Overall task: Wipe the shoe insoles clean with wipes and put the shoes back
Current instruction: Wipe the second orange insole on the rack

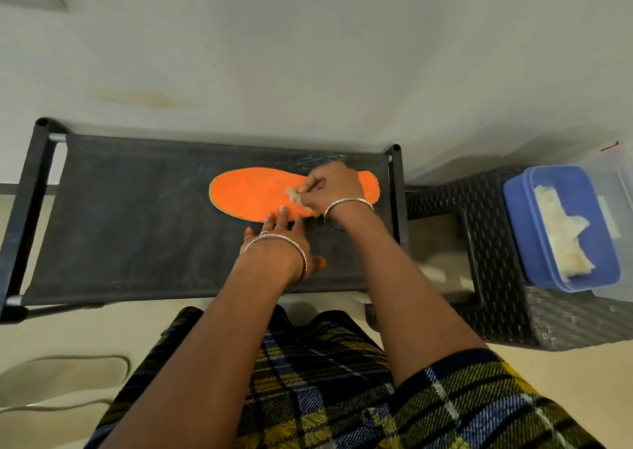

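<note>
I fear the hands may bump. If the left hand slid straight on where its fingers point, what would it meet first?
The orange insole; the left hand touches its near edge with straight fingers. Beyond it, probably the wipe gripped in the right hand.

We count one orange insole [253, 193] and one crumpled wipe [294, 198]. There are two hands, our left hand [281, 228] and our right hand [330, 183], and two silver bangles, one per wrist. We also see one black rack [137, 229], one woven stool [507, 311], one blue tub [513, 222] and one clear box [618, 178]. The heaped wipes [561, 232] are too bunched to count.

Pale wall [308, 37], black rack [137, 226], wicker stool [513, 311]
</note>
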The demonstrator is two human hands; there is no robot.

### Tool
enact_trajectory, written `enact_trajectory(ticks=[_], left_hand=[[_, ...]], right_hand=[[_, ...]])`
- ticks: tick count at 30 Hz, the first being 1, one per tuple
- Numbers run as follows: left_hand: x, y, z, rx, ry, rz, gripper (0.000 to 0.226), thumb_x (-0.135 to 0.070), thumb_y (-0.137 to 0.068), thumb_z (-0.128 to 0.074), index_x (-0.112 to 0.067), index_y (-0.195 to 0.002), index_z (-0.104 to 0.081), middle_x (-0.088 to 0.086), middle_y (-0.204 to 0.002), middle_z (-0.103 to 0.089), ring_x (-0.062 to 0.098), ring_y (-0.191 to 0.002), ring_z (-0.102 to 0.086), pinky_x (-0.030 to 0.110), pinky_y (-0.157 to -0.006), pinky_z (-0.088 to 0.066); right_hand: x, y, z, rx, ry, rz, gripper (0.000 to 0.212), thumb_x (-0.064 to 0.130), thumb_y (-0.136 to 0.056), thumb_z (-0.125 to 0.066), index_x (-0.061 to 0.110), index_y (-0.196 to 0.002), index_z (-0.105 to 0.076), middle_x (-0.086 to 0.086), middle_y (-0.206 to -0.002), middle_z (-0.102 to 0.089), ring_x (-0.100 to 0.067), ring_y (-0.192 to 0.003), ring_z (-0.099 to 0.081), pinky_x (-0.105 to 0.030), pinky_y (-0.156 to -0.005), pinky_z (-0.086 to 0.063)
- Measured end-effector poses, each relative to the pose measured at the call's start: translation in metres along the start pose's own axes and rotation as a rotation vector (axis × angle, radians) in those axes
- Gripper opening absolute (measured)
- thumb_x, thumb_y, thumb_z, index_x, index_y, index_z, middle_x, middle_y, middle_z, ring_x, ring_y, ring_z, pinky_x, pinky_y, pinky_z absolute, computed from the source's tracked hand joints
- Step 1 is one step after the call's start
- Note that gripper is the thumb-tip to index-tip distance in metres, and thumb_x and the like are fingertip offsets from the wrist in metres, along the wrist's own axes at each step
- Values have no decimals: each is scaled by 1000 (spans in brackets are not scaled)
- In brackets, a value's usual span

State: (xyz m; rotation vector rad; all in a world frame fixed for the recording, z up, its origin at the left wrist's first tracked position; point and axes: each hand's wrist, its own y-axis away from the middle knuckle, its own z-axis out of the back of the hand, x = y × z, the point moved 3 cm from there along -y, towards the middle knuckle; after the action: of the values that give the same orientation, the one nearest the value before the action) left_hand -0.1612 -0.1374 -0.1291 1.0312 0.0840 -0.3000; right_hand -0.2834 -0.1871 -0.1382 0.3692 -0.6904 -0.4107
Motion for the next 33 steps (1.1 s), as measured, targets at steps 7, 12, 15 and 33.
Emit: enact_trajectory(ticks=[7,12,15,33], left_hand=[[3,1,2,14,-8,1,88,-60,-93,-46,-29,-154,11,4,-158,27,27,-149,13,56,-119,-5],[3,0,2,11,-4,8,88,-59,-93,-47,-30,-153,11,4,-158,28,27,-148,14,55,-119,-4],[3,-1,1,1,5,10,88,-59,-93,-48,-33,-154,10,4,-158,27,27,-148,14,55,-119,-4],[2,2,3,16,13,5,88,-59,-93,-47,-32,-154,11,7,-158,27,28,-148,14,56,-119,-4]], right_hand=[[-24,-13,20,-215,166,-200,30,39,-71,-82,20,-92,-76,-1,-100,-73,-25,-91,-70,-36,-80,-58],[-15,-9,16,-228,154,-137,10,28,-77,-79,23,-85,-77,-2,-98,-73,-25,-92,-69,-36,-81,-58],[3,-4,2,-46,97,12,6,21,-75,-79,26,-77,-79,4,-88,-75,-19,-87,-70,-35,-84,-57],[-1,-3,13,-119,164,-73,15,34,-75,-81,23,-85,-78,1,-98,-74,-23,-93,-69,-34,-81,-58]])
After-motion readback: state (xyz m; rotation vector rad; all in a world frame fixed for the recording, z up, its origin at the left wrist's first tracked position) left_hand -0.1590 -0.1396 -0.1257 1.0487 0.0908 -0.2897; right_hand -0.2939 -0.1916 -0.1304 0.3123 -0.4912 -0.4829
